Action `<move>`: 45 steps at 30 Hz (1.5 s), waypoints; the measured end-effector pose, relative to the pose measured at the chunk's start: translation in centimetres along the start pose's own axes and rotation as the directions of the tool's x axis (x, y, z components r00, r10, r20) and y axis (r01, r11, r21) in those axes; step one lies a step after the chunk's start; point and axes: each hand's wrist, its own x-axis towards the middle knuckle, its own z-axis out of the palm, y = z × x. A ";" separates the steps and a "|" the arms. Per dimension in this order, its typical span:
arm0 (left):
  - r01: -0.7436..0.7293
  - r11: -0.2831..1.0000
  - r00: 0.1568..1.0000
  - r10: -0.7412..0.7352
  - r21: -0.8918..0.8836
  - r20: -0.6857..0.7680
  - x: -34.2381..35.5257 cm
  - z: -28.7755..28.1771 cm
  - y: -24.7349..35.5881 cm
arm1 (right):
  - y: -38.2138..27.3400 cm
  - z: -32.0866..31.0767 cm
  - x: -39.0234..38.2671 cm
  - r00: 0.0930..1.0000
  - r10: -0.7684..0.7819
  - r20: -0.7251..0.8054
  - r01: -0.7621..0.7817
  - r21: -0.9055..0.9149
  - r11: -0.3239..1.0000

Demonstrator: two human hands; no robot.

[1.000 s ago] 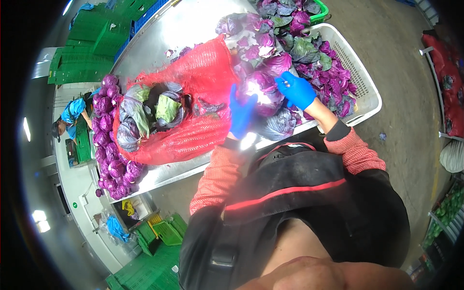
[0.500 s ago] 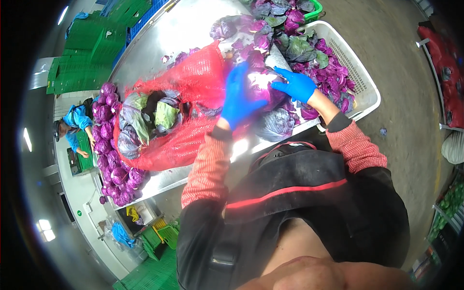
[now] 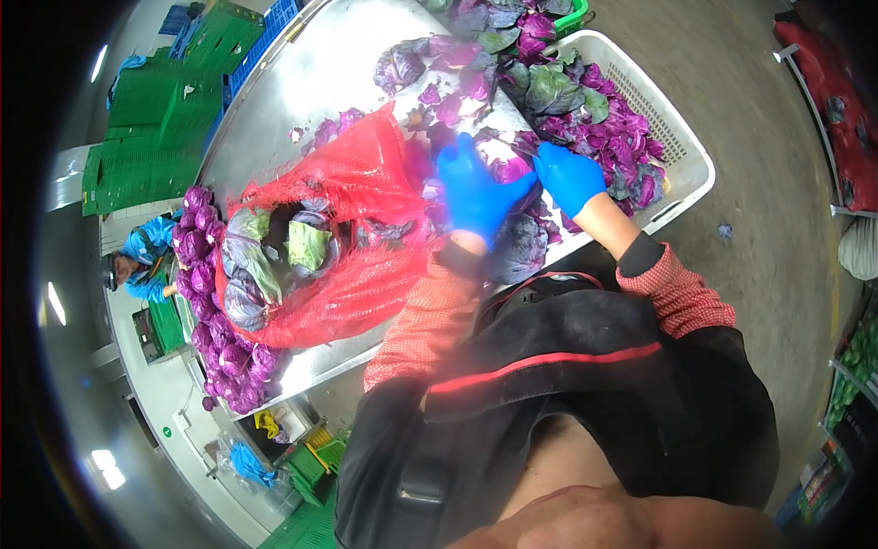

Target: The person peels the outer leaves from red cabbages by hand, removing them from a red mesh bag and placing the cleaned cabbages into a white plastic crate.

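My left hand (image 3: 480, 192) is cupped against a red cabbage (image 3: 509, 170), its thumb stretched along the near side. To its right, my right hand (image 3: 569, 178) has its fingers closed around a thin, blade-like tool, mostly hidden, its tip pointing toward the cabbage. Both hands wear blue gloves. Left of them lies a red mesh sack (image 3: 352, 160), torn open, with untrimmed cabbages (image 3: 247, 229) showing through the hole. A dull purple outer leaf or head (image 3: 519, 252) rests at the table edge below my hands.
The metal table (image 3: 338, 59) carries loose leaves and, at its left end, a pile of trimmed red cabbages (image 3: 219, 339). A white crate (image 3: 692, 151) full of leaves stands at the right. Green crates (image 3: 146, 137) are stacked far left, near a person in blue (image 3: 146, 247).
My left hand has moved right, closer to my right hand and around the cabbage. My right hand has shifted slightly right and down. The whole view has also tilted a little.
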 end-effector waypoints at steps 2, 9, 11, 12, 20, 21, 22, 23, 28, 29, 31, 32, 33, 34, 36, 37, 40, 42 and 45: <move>0.030 0.998 0.992 -0.024 -0.055 0.121 0.1 0.0 0.5 | 2.5 -0.2 1.2 0.995 0.085 0.053 -0.084 -0.028 0.996; -0.023 0.993 0.989 0.040 -0.117 0.142 -0.5 -0.6 -0.5 | -0.2 -1.5 3.8 0.985 0.131 0.112 -0.151 0.194 0.969; -0.060 0.986 0.991 0.078 -0.157 0.111 -1.0 -1.2 -1.3 | 1.9 2.8 5.1 0.988 0.141 0.066 -0.155 0.393 0.906; -0.080 0.980 0.991 0.099 -0.183 0.094 -1.7 -1.6 -1.4 | 3.1 4.6 5.7 0.989 0.145 0.041 -0.147 0.456 0.878; 0.048 0.944 0.999 -0.044 -0.328 0.018 -5.3 -2.3 -4.2 | 0.1 1.1 4.9 0.881 0.276 0.385 -0.444 0.467 0.764; 0.055 0.945 0.998 -0.059 -0.323 0.000 -5.0 -2.0 -4.1 | -2.6 -1.0 3.8 0.868 0.226 0.442 -0.460 0.546 0.701; 0.034 0.955 0.999 -0.034 -0.295 0.004 -4.7 -1.7 -3.7 | -3.8 -1.5 2.4 0.964 0.149 0.221 -0.231 0.420 0.878; 0.057 0.951 0.998 -0.059 -0.304 0.002 -4.4 -1.9 -3.0 | -4.4 -1.7 1.7 1.000 0.003 0.013 -0.006 0.220 0.976; 0.062 0.954 0.998 -0.061 -0.294 0.015 -3.8 -2.2 -1.5 | -2.6 -1.0 0.7 0.932 0.100 0.349 -0.264 0.462 0.847; 0.051 0.953 0.999 -0.049 -0.300 0.016 -3.7 -2.0 -1.5 | -2.2 -0.6 0.4 0.921 0.133 0.366 -0.310 0.480 0.821; 0.027 0.952 1.000 -0.026 -0.303 0.009 -3.6 -1.8 -2.2 | -1.0 -0.7 -1.1 0.891 0.201 0.408 -0.423 0.584 0.693; 0.077 0.934 0.996 -0.084 -0.348 -0.004 -3.7 -1.5 -2.5 | 2.9 4.5 -2.0 0.985 0.071 0.155 -0.095 0.157 0.983; 0.142 0.912 0.986 -0.163 -0.385 -0.022 -4.0 -1.4 -3.5 | 2.8 5.0 -2.3 0.957 0.146 0.252 -0.245 0.425 0.871; 0.120 0.908 0.991 -0.137 -0.401 -0.014 -4.0 -1.6 -3.6 | 2.8 5.0 -2.8 0.912 0.231 0.340 -0.403 0.626 0.668; 0.044 0.935 0.998 -0.057 -0.351 -0.025 -4.4 -1.5 -3.3 | 0.4 2.0 -2.1 0.874 0.272 0.404 -0.485 0.765 0.423; 0.001 0.947 1.000 -0.009 -0.321 -0.023 -4.6 -1.5 -3.0 | -0.5 1.3 -1.4 0.867 0.269 0.421 -0.497 0.780 0.381; 0.049 0.966 0.999 -0.052 -0.252 -0.006 -4.9 -1.4 -1.4 | -2.6 -0.9 0.2 0.857 0.237 0.457 -0.486 0.568 0.664; 0.057 0.966 0.997 -0.066 -0.251 -0.030 -5.1 -1.3 -1.1 | -2.8 -1.2 0.3 0.823 0.166 0.543 -0.499 0.551 0.669; 0.091 0.949 0.995 -0.100 -0.302 -0.016 -5.1 -1.4 -0.7 | -1.5 0.4 -0.9 0.861 0.103 0.499 -0.496 0.777 0.387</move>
